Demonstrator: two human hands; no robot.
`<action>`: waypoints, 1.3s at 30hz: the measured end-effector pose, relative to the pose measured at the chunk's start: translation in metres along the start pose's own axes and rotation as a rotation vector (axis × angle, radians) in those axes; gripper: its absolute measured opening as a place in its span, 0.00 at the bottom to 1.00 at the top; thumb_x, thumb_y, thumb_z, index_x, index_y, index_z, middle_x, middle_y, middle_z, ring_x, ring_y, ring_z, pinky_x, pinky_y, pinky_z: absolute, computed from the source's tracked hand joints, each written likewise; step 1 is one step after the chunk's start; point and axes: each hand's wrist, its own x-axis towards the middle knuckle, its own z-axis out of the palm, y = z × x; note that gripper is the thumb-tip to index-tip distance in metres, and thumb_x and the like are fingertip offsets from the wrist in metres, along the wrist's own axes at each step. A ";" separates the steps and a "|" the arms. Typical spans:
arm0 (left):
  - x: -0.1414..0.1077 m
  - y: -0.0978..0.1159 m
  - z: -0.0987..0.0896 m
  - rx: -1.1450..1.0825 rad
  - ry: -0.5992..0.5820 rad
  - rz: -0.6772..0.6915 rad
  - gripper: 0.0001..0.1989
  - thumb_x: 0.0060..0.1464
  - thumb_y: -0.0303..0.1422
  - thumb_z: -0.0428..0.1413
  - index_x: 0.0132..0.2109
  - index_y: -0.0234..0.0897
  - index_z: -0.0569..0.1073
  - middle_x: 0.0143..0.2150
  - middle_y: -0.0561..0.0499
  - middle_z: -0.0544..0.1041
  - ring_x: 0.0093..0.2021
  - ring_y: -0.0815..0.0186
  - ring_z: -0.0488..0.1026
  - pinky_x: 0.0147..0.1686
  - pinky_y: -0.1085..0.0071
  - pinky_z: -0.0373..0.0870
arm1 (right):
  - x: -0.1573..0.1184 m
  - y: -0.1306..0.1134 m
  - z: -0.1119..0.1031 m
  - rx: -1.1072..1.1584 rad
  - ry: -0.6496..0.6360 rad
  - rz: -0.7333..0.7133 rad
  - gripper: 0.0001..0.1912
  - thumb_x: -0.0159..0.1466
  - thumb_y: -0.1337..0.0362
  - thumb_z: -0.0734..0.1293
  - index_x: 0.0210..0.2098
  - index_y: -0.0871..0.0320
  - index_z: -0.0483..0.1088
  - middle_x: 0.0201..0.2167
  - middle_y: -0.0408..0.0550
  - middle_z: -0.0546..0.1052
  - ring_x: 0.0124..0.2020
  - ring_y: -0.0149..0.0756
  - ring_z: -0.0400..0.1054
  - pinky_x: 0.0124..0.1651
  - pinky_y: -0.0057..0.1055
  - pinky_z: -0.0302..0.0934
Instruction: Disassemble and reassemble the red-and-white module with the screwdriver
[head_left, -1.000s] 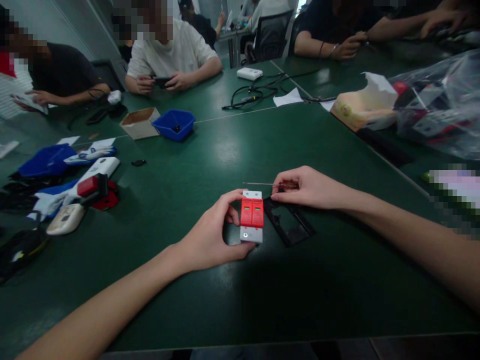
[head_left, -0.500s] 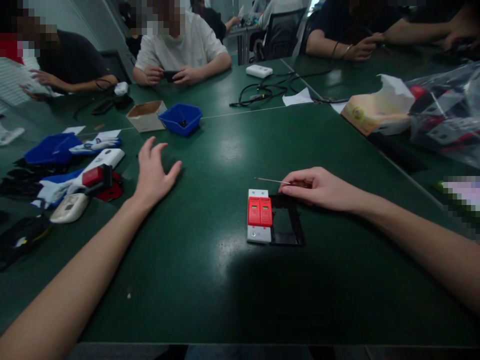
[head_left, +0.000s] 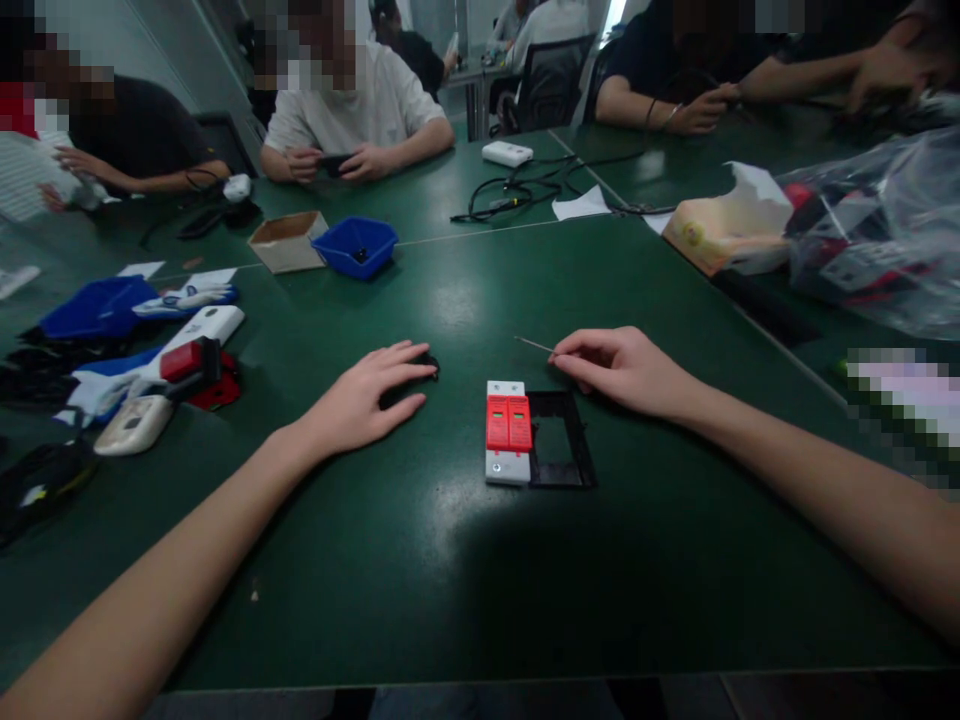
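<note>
My right hand (head_left: 619, 368) is closed on a screwdriver (head_left: 535, 345); its thin metal shaft points left and its handle is hidden in the palm. Just below lies a black rectangular plastic frame (head_left: 562, 474). Against the frame's left side rests a red and white surge protector module (head_left: 508, 425), with two red blocks in its middle. To the left, my left hand (head_left: 367, 395) is low over the table, fingers stretched out and apart. A small black piece (head_left: 431, 366) shows at its fingertips; whether they touch it I cannot tell.
At the left lie gloves (head_left: 187, 298), a white device (head_left: 135, 424) and a blue bin (head_left: 97, 305). A cardboard box (head_left: 289, 245) and another blue bin (head_left: 356, 247) stand farther back. Cables (head_left: 517, 190) and a plastic bag (head_left: 877, 240) are beyond. Other people sit around the table.
My left hand has moved right and nearer to me, down to the table, where the small black piece now shows at its fingertips. The right hand keeps the screwdriver, its shaft slightly more tilted.
</note>
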 end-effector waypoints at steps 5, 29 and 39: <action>0.000 0.037 0.009 -0.106 -0.134 0.208 0.20 0.70 0.41 0.53 0.65 0.46 0.74 0.75 0.48 0.66 0.77 0.50 0.58 0.74 0.38 0.55 | 0.000 0.003 0.000 -0.267 0.101 -0.176 0.09 0.70 0.59 0.67 0.39 0.56 0.77 0.37 0.49 0.81 0.36 0.39 0.73 0.37 0.37 0.65; -0.030 0.037 0.009 -0.046 -0.016 0.307 0.25 0.67 0.32 0.56 0.69 0.39 0.66 0.71 0.37 0.69 0.69 0.48 0.69 0.64 0.46 0.75 | -0.028 -0.029 0.026 -0.211 0.322 -0.176 0.05 0.70 0.69 0.68 0.40 0.53 0.75 0.39 0.49 0.80 0.41 0.40 0.75 0.44 0.40 0.69; -0.027 0.041 0.006 0.227 0.136 0.501 0.17 0.66 0.30 0.57 0.59 0.29 0.75 0.57 0.36 0.82 0.53 0.54 0.82 0.56 0.57 0.82 | -0.027 -0.035 0.031 -0.142 0.352 -0.125 0.05 0.71 0.69 0.68 0.40 0.52 0.76 0.39 0.49 0.80 0.41 0.41 0.76 0.45 0.41 0.70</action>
